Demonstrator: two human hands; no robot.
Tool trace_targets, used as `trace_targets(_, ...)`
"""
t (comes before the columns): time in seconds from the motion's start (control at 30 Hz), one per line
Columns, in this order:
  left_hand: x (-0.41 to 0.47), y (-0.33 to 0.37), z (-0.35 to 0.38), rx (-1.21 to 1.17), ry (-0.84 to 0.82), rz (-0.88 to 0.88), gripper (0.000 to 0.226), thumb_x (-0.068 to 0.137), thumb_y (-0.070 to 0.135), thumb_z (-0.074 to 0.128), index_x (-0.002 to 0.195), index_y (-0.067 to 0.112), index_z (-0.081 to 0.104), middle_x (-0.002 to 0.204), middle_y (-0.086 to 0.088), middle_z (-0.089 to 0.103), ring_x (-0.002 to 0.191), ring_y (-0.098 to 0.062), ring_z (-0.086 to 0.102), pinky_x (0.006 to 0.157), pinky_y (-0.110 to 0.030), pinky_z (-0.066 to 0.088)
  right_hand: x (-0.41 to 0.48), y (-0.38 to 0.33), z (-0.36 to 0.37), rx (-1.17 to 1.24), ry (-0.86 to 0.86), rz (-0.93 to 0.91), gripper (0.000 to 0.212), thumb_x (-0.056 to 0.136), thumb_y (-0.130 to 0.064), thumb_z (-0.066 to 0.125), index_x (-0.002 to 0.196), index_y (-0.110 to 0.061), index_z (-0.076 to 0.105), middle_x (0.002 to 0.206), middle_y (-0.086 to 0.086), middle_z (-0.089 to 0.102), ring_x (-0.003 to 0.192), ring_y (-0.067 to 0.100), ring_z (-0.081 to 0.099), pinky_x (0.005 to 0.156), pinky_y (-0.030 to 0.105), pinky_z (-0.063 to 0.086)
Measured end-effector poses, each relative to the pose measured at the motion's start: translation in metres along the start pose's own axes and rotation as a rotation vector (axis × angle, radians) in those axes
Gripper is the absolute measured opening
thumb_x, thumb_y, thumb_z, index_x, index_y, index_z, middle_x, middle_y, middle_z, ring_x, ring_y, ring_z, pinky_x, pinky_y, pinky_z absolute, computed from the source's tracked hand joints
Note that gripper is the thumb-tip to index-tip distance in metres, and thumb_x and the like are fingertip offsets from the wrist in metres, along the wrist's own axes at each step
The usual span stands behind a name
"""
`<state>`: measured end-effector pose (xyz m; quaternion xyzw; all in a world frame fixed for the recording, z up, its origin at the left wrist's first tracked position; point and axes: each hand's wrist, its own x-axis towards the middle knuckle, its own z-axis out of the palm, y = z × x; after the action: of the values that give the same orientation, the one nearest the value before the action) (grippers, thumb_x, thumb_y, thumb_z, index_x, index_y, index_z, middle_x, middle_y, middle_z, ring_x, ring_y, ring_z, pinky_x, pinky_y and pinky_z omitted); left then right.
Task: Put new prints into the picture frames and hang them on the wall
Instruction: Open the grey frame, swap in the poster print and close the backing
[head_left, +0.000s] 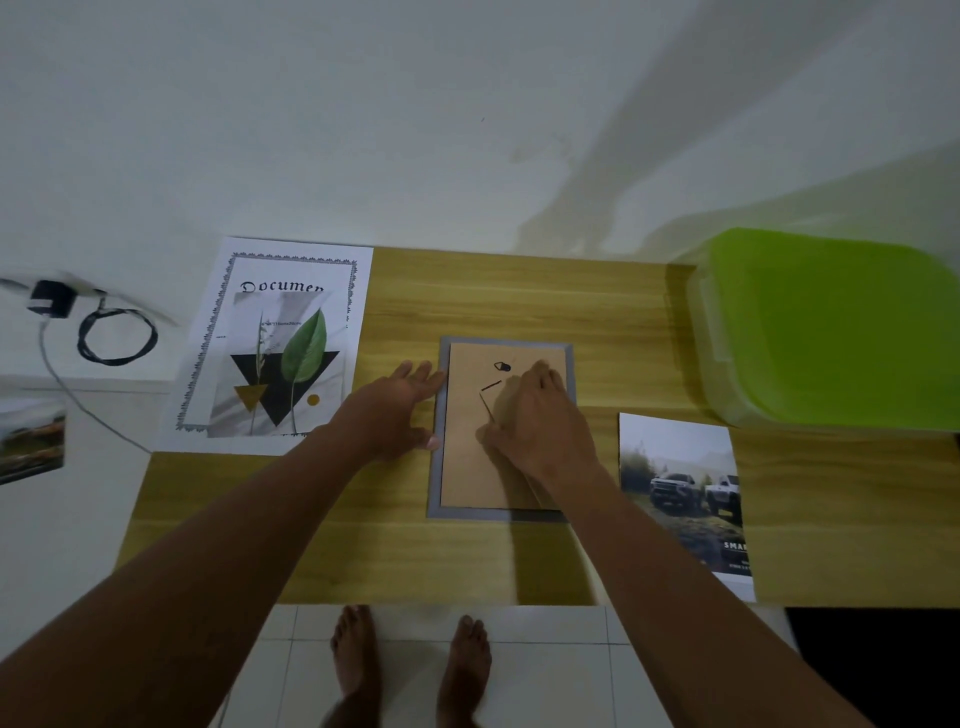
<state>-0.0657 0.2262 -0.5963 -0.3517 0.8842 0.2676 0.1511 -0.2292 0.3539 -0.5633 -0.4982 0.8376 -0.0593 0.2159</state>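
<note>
**While the frame lies face down, both hands are on its back**

Because the frame (435, 483) lies back-up in the middle of the table (519, 296), its long axis running away from the person toward the wall, the backing (467, 467) is what the hands meet first. The left hand (400, 410) sits at the frame's left edge, fingers straight and touching the rim, thumb near the lower part of that edge – a bracing hold, apparently. The right hand (540, 421) rests on the backing with its fingers bent; whether it pinches a tab or only presses cannot be told, since the fingertips hide the spot. A small black hanger (502, 367) shows near the far end.

The right hand is therefore the one placed to lift the backing, and the likely step is getting that board out. The truck print (680, 483) lies just right of the frame, beside the right arm – the closer print. The leaf print (291, 364) lies to the left, beyond the left hand, on a larger sheet.
</note>
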Motion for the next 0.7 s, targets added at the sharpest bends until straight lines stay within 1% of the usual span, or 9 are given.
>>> trace_targets(0.1,-0.001,0.002,-0.001,0.01,0.0,-0.003,0.096,0.083,0.037,0.074,0.155,0.028,0.011,0.163,0.004,0.005,0.15,-0.018,0.0,0.118,-0.045,0.02,0.001,0.0,-0.004,0.071,0.008,0.004,0.079,0.079,-0.047,0.071,0.134,-0.002,0.038,0.14,0.015,0.042,0.131,0.031,0.044,0.101,0.041,0.046)
trace_targets(0.2,-0.002,0.003,-0.002,0.014,-0.003,-0.01,0.095,0.083,0.036,0.074,0.155,0.027,0.012,0.163,0.005,0.005,0.15,-0.018,0.0,0.118,-0.045,0.019,0.0,-0.002,-0.009,0.133,-0.006,0.028,0.077,0.077,-0.046,0.074,0.134,-0.007,0.04,0.144,0.013,0.043,0.133,0.03,0.043,0.099,0.039,0.046)
trace_targets(0.4,-0.002,0.002,-0.003,0.013,-0.011,-0.001,0.095,0.083,0.036,0.074,0.155,0.026,0.013,0.163,0.003,0.006,0.151,-0.019,0.0,0.118,-0.046,0.021,0.002,-0.006,-0.023,0.182,-0.009,0.038,0.076,0.078,-0.04,0.077,0.134,-0.004,0.041,0.145,0.015,0.043,0.131,0.031,0.044,0.099,0.04,0.045)
trace_targets(0.57,-0.003,0.002,-0.002,-0.006,-0.003,-0.002,0.095,0.083,0.035,0.074,0.155,0.027,0.012,0.163,0.004,0.006,0.15,-0.018,0.0,0.117,-0.045,0.021,0.006,-0.01,-0.033,0.187,-0.022,0.058,0.084,0.073,-0.042,0.081,0.136,-0.002,0.041,0.143,0.016,0.046,0.128,0.03,0.047,0.098,0.036,0.043)
trace_targets(0.63,-0.003,0.001,-0.002,-0.018,0.0,0.0,0.095,0.083,0.035,0.074,0.155,0.028,0.012,0.163,0.004,0.006,0.15,-0.017,0.0,0.117,-0.044,0.02,0.007,-0.01,-0.034,0.179,-0.043,0.089,0.085,0.072,-0.044,0.081,0.136,-0.004,0.041,0.14,0.014,0.048,0.124,0.029,0.05,0.093,0.035,0.045)
trace_targets(0.7,-0.003,0.0,-0.001,-0.021,0.001,0.003,0.097,0.083,0.036,0.074,0.155,0.029,0.01,0.163,0.004,0.006,0.15,-0.017,0.0,0.118,-0.044,0.02,0.004,-0.009,-0.031,0.172,-0.079,0.121,0.082,0.072,-0.045,0.081,0.133,-0.006,0.042,0.131,0.013,0.051,0.117,0.029,0.052,0.086,0.033,0.045)
